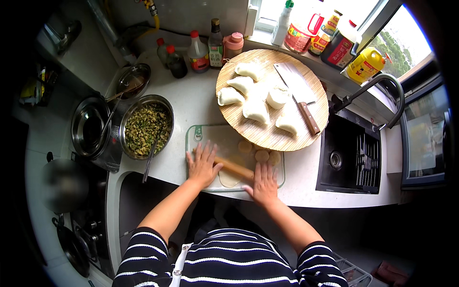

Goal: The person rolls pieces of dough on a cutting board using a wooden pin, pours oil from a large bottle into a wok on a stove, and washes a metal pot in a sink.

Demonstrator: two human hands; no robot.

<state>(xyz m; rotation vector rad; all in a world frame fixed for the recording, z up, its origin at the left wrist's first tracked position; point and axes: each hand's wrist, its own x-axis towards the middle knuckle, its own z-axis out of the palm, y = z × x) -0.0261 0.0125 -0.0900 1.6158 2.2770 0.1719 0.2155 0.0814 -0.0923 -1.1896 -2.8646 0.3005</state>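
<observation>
A wooden rolling pin (234, 169) lies slantwise across a flat round of dough (229, 181) on a green-rimmed cutting board (192, 137). My left hand (202, 165) rests on the pin's left end, its fingers stretched out and spread. At the right end, my right hand (264, 184) presses down with fingers extended flat, close to a small dough disc (261, 156). Another disc (275, 158) sits just right of it, and a further one (245, 146) lies behind the pin. The pin's ends are partly hidden under my hands.
Beyond the board, a round woven tray (224, 103) carries several filled dumplings (256, 111) and a wood-handled cleaver (296, 79). To the left stands a steel bowl of chopped filling (148, 126) with a spoon (150, 162). The black sink (330, 179) is at right; bottles (198, 52) line the back.
</observation>
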